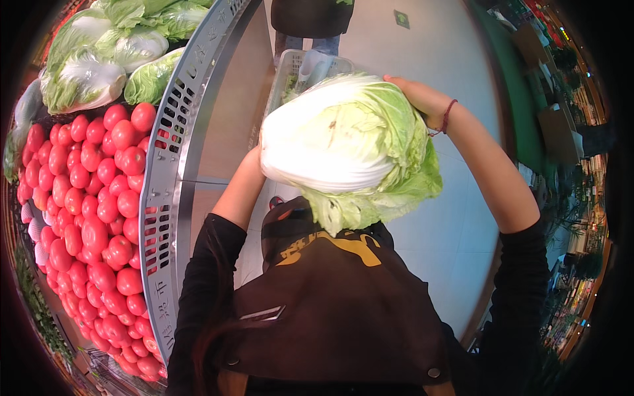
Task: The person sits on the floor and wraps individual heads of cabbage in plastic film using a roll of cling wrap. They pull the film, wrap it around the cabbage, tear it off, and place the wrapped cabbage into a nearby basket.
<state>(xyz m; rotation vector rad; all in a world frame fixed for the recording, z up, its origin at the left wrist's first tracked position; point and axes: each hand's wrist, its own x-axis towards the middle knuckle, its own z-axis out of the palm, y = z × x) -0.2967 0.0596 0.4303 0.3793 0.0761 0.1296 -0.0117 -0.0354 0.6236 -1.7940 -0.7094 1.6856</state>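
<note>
A large napa cabbage (337,133), white at the base with loose green outer leaves, is held up in front of my apron between both hands. My left hand (259,148) is at its white base end on the left, mostly hidden behind it. At the leafy upper right side rests my right hand (418,96), with a red cord bracelet at the wrist; its fingers pass behind the leaves. Beyond the cabbage, a pale plastic basket (273,94) with a clear bag and some greens stands lower down.
At the left, a grey slotted display rim (161,198) borders a heap of tomatoes (94,232). Wrapped napa cabbages (94,74) lie behind them. Another person (312,20) in a dark apron stands beyond the basket. Stocked shelves (584,247) line the right edge.
</note>
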